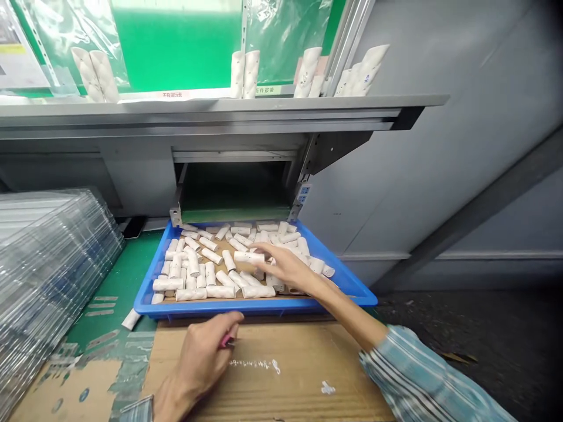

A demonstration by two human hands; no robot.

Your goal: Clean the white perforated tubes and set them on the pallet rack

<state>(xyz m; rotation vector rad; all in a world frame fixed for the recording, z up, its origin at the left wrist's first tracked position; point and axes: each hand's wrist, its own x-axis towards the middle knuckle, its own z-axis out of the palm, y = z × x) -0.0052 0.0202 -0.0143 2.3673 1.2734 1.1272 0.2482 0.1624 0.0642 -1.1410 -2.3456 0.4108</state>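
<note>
A shallow blue tray (pixel 147 293) holds many short white tubes, most lying on their sides on a brown base. Over its middle, my right hand (pixel 288 266) is closed on one white tube (pixel 248 257), gripping its right end between thumb and fingers. Below the tray's front rim, my left hand (pixel 197 354) is curled around a small pink object (pixel 226 340); only a bit of it sticks out, so its kind is hidden. Under the left hand lies a brown cardboard sheet (pixel 308 363) with white handwriting.
Stacked clear plastic trays (pixel 57 269) stand at the left. One loose white tube (pixel 131 319) lies left of the blue tray on the green mat (pixel 105 293). Behind is a dark chute opening (pixel 237 184). Above it, a metal shelf (pixel 197 120) carries several upright white tubes (pixel 251 73).
</note>
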